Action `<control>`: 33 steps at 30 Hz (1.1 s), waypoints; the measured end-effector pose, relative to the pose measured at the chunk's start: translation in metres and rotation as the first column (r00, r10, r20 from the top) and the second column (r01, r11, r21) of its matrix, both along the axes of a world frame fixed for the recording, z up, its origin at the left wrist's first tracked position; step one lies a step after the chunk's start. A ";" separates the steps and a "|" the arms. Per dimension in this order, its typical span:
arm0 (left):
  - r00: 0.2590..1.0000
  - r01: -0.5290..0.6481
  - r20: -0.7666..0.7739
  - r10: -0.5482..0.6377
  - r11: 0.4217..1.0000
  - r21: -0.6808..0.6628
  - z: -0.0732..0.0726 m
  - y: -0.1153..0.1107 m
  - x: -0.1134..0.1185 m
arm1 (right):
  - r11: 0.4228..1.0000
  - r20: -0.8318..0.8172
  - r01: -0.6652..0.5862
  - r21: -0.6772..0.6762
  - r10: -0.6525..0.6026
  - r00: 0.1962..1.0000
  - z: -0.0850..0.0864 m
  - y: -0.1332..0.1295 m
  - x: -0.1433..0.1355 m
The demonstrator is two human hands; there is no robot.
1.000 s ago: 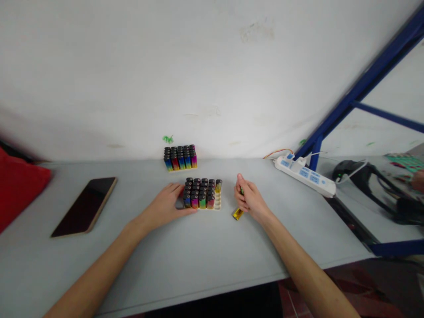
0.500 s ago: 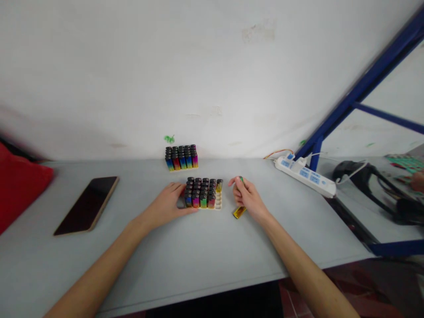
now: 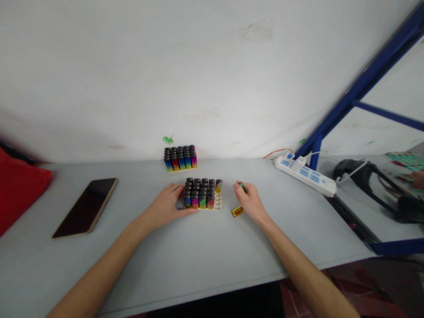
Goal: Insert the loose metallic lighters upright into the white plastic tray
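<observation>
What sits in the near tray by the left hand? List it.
The near tray holds upright lighters with black tops and coloured bodies; a few holes along its right edge are bare. The left hand covers its left edge, so nothing there can be seen.

Left hand (image 3: 167, 204) against lighter tray (image 3: 202, 194); right hand (image 3: 250, 202) gripping green lighter (image 3: 242, 186).

Smooth matt grey table (image 3: 205, 251), shiny plastic lighters (image 3: 200, 193) in rainbow colours with black tops, pale plastic tray (image 3: 217, 204), shiny gold lighter (image 3: 237, 211), glossy dark glass phone (image 3: 86, 206), white plastic power strip (image 3: 306, 176), soft red cloth (image 3: 20, 187), rough matt white wall (image 3: 185, 75)
</observation>
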State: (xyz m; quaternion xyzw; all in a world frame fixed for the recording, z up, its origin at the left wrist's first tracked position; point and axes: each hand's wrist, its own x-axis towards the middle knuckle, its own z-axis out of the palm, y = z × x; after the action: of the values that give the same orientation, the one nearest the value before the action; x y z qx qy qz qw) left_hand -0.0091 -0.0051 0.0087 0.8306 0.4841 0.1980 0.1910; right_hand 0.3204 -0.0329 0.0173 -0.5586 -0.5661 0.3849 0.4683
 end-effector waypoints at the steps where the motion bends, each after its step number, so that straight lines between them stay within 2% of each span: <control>1: 1.000 0.002 0.000 -0.002 1.000 0.001 0.000 0.000 0.000 | 1.000 0.008 -0.015 0.005 0.015 1.000 0.000 0.000 -0.001; 10: 1.000 0.003 -0.010 -0.003 1.000 0.011 -0.002 0.000 -0.001 | 0.991 -0.010 -0.126 0.054 0.126 0.992 0.013 -0.009 -0.004; 14: 1.000 0.007 -0.010 -0.007 1.000 0.020 -0.004 0.000 -0.002 | 0.974 0.085 -0.150 0.170 0.137 0.987 0.018 -0.010 -0.004; 23: 1.000 0.010 0.011 -0.010 1.000 0.021 -0.006 0.001 -0.003 | 0.958 0.223 -0.237 0.163 0.198 0.954 0.009 -0.004 0.002; 28: 1.000 0.012 0.013 -0.012 1.000 0.006 -0.003 0.000 -0.002 | 0.934 0.370 -0.317 0.165 0.239 0.898 0.002 0.001 0.007; 33: 1.000 -0.004 -0.019 0.004 1.000 0.010 -0.001 0.000 0.000 | 0.908 0.561 -0.393 0.147 0.250 0.789 -0.001 0.002 0.005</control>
State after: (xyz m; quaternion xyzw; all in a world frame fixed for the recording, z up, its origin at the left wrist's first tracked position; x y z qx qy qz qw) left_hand -0.0090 -0.0055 0.0076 0.8324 0.4867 0.1926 0.1819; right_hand 0.3257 -0.0306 0.0166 -0.4721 -0.8051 0.2139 0.2886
